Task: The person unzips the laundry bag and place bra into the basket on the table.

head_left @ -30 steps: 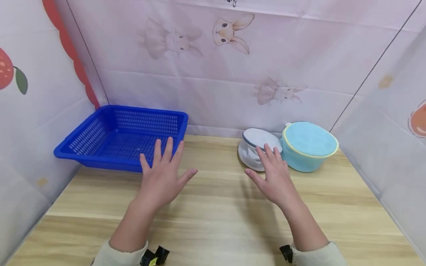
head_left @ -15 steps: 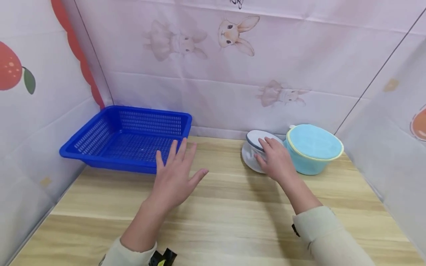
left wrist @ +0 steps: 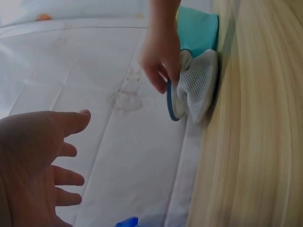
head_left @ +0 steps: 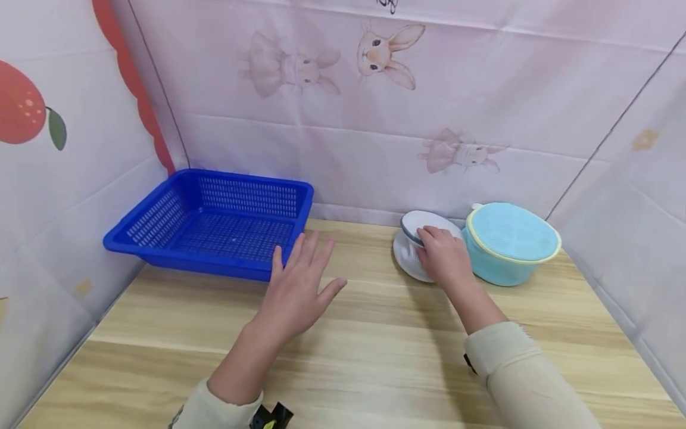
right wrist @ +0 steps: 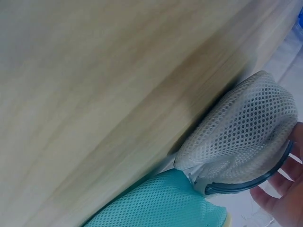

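In the head view my right hand point(head_left: 446, 257) pinches the dark-edged top rim of a white mesh laundry bag point(head_left: 408, 257), which stands on the table. The right wrist view shows the thumb and fingers on either side of that rim, and the mesh side point(right wrist: 251, 118) sags in folds. Touching it on the right is a turquoise mesh laundry bag point(head_left: 511, 233) with yellow piping. My left hand point(head_left: 296, 298) hovers with spread fingers in front of the blue basket's right corner, holding nothing.
A blue plastic basket point(head_left: 214, 268) with slotted walls stands at the back left of the wooden table point(head_left: 364, 369). Printed fabric walls point(head_left: 321, 143) with rabbits and fruit close in the back and both sides.
My right hand has moved onto the white mesh laundry bag and now grips its rim, which tilts slightly. My left hand has drifted a little right, its fingers still spread.
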Demonstrator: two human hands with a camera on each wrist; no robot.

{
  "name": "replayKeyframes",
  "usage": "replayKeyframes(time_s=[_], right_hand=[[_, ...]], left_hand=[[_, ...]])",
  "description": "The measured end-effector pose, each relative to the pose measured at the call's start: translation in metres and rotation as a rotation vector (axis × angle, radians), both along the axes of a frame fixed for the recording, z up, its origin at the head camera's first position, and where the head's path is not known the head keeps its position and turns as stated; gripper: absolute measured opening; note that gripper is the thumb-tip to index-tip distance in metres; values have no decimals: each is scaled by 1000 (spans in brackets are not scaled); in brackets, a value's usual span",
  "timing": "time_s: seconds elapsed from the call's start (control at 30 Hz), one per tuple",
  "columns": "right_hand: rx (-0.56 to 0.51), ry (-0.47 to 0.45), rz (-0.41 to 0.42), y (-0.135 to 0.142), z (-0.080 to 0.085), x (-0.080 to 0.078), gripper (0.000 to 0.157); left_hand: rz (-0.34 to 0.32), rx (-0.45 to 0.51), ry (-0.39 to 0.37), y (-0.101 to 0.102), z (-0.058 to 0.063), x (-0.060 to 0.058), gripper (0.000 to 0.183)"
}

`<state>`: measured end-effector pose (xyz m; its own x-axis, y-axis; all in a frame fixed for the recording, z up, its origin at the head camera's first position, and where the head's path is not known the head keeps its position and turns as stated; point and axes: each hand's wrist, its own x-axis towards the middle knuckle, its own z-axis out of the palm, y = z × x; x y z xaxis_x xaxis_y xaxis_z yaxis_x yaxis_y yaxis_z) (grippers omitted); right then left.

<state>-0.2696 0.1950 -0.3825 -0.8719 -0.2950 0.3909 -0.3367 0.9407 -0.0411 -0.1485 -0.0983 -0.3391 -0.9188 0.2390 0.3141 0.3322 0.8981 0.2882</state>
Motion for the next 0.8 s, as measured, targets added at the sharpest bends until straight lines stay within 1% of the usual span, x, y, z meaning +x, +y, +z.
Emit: replayKeyframes(time_s=[0.03,0.1,0.23,0.33,0.43,0.6,0.7,0.8], right_hand=[[7,-1,-10,-1,0,0,39],[14,26,-18,-1,0,0,34],[-24,177,27,-2,-3,4,22],[-62,295,82,-4,-3,9,20],[-93,349,114,-6,0,15,20],[-159,371,139,-14,3,26,20],[-201,372,167,-22,4,34,20],[-272,342,212,-27,5,41,20]], left_hand=[[-5,3,-5,1,-1,-1,68],[-18,8,-13,3,-2,-2,67],[-54,37,-29,9,-5,-5,67],[-77,58,-48,13,-8,-8,66],[-103,87,-66,19,-11,-12,64],[-144,131,-77,29,-16,-23,62],[-144,153,-67,33,-21,-32,61],[-148,183,-49,36,-26,-40,59]])
